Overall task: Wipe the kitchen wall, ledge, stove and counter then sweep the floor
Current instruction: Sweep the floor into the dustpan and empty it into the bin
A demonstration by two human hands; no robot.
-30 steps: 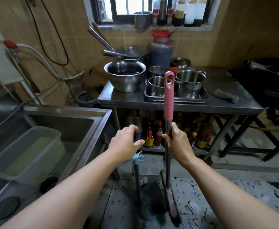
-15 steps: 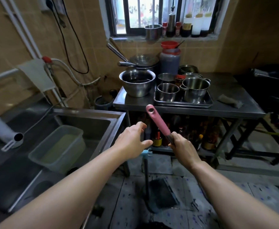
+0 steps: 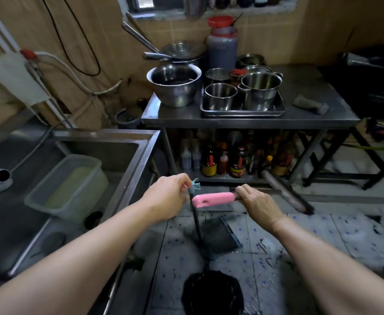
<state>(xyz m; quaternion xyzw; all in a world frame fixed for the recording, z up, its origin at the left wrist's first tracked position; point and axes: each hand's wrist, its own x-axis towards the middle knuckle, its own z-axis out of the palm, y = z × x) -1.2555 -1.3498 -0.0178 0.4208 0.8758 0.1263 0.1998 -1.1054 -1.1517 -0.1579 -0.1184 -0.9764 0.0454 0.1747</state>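
Currently, your right hand point(image 3: 260, 204) grips the broom point(image 3: 213, 199) just past its pink sleeve, fingers curled over the shaft. The broom lies nearly level, handle end pointing left, with its blurred dark bristle head point(image 3: 301, 204) out to the right above the floor point(image 3: 345, 237). Your left hand point(image 3: 167, 196) pinches the blue clip at the top of the dustpan point(image 3: 220, 235), which stands on the floor between your arms, its pan facing right.

Hazards from this position:

- The bristle head swings close to the lower shelf of the steel table point(image 3: 243, 120). A wide arc could, in all likelihood, knock over the sauce bottles point(image 3: 237, 163) stored there.
- The dustpan is held by a fingertip pinch only (a light hold). A bump from the pink handle, which crosses right beside the clip, may tip it.

Containers nearby:

- The plastic tub point(image 3: 68, 189) in the sink point(image 3: 148, 146) holds cloudy, yellowish liquid.
- The large steel bowl point(image 3: 174, 86) on the table holds something dark; its nature cannot be determined.
- The tray point(image 3: 243, 111) carries several steel pots; the two nearest appear empty.
- A red-lidded jar point(image 3: 221, 48) behind them holds dark liquid.
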